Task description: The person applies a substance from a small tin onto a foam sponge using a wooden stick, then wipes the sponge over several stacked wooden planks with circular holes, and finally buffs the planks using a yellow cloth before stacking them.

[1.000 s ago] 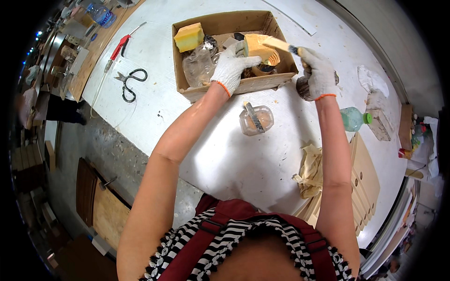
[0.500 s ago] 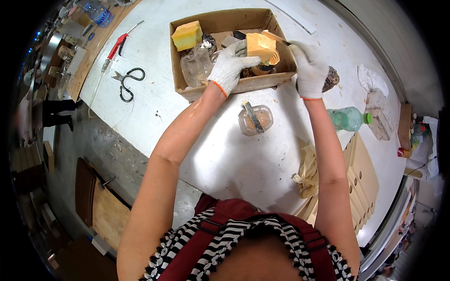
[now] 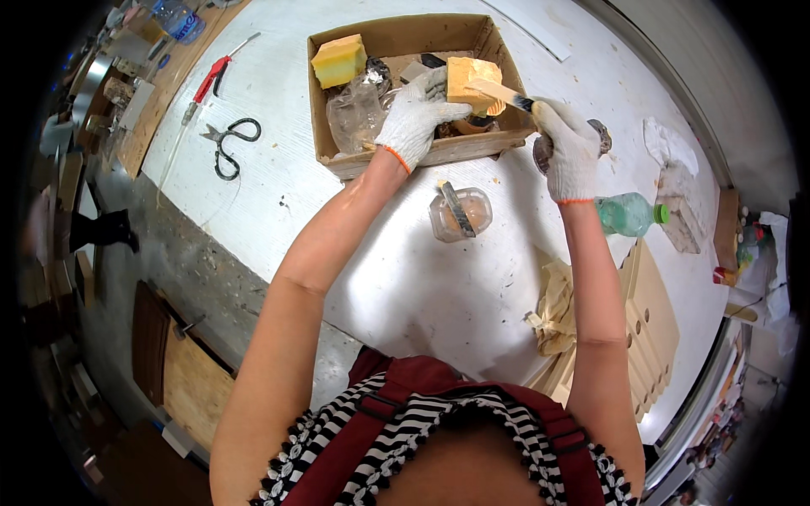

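Note:
My left hand (image 3: 412, 122), in a white knit glove with an orange cuff, is closed on a yellow-orange block (image 3: 467, 78) over the cardboard box (image 3: 430, 154). The block's face looks crinkled. My right hand (image 3: 569, 145), gloved alike, grips a brush-like tool (image 3: 499, 91) with a pale flat tip and a dark band. That tip lies across the block's face, and its handle is mostly hidden in the glove. Inside the box are a yellow sponge block (image 3: 338, 59), clear crumpled plastic (image 3: 353, 116) and crumpled foil (image 3: 377, 74). A striped golden-brown piece (image 3: 477, 123) shows under the held block.
Nearer me stands a clear tub (image 3: 474, 212) with a dark strip across it. Scissors (image 3: 226, 145) and a red-handled tool (image 3: 209, 83) lie left. Rightward are a brown lumpy object (image 3: 542, 155), green bottle (image 3: 629, 214), crumpled paper (image 3: 554, 312) and wooden panels (image 3: 650, 325).
My right hand has turned and moved slightly down, bringing the tool's pale tip from beside the block to across its face. The left hand and block have barely shifted.

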`<state>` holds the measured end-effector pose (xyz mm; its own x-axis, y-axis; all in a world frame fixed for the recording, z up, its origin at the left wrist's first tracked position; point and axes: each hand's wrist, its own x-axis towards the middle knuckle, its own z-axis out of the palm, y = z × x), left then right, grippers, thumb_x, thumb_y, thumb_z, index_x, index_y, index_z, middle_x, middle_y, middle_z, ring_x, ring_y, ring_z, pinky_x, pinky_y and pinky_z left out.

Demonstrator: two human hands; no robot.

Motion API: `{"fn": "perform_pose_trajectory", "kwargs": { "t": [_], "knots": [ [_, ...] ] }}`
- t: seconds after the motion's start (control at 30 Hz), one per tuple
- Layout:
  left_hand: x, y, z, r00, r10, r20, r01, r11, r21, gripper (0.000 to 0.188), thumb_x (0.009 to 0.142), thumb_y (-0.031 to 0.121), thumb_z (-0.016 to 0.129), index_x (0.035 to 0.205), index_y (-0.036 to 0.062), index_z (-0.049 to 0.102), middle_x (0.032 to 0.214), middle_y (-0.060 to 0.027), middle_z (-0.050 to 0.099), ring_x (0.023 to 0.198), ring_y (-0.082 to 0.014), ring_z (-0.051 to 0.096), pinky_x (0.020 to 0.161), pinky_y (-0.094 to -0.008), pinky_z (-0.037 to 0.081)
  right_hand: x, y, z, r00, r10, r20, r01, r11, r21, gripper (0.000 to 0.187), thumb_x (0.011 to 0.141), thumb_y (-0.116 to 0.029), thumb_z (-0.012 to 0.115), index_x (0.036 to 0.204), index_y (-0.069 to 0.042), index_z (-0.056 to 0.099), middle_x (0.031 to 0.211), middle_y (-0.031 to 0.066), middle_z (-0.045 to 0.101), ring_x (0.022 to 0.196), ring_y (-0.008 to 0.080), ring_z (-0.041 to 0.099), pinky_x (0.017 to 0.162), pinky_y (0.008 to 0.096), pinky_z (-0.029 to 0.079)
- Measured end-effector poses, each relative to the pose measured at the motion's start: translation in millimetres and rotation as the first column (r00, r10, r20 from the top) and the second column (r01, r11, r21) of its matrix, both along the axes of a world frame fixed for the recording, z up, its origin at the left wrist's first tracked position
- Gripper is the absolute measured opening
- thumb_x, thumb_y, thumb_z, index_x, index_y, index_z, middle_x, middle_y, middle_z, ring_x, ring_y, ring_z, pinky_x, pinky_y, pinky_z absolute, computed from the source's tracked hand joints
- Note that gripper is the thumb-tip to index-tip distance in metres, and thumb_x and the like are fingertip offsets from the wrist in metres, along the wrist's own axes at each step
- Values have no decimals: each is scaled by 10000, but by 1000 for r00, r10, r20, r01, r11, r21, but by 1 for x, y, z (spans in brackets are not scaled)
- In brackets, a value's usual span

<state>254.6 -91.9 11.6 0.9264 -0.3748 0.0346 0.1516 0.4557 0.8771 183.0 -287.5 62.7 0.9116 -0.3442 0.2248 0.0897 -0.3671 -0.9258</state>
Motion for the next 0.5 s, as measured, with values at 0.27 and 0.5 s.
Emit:
{"fn": "perform_pose_trajectory", "kwargs": {
  "t": [0.27,0.5],
  "knots": [
    [0,-2,-1,998,-34,45,32,999,29,627,750,-101,658,1333,-66,428,1286,-151,526,1161,-209,547,1011,-294,460,33,-25,-11,994,-5,-111,47,925,378,278,843,-234,691,977,7,726,678,-31,551,566,39,410,491,212,311],
    [0,1,0,999,-18,30,18,1000,7,647,746,-100,665,1343,-70,418,1291,-151,526,1158,-215,550,1011,-294,458,6,4,-13,993,61,-97,-24,938,345,313,829,-223,720,1011,32,715,774,14,643,672,63,516,590,211,410]
  ]
}}
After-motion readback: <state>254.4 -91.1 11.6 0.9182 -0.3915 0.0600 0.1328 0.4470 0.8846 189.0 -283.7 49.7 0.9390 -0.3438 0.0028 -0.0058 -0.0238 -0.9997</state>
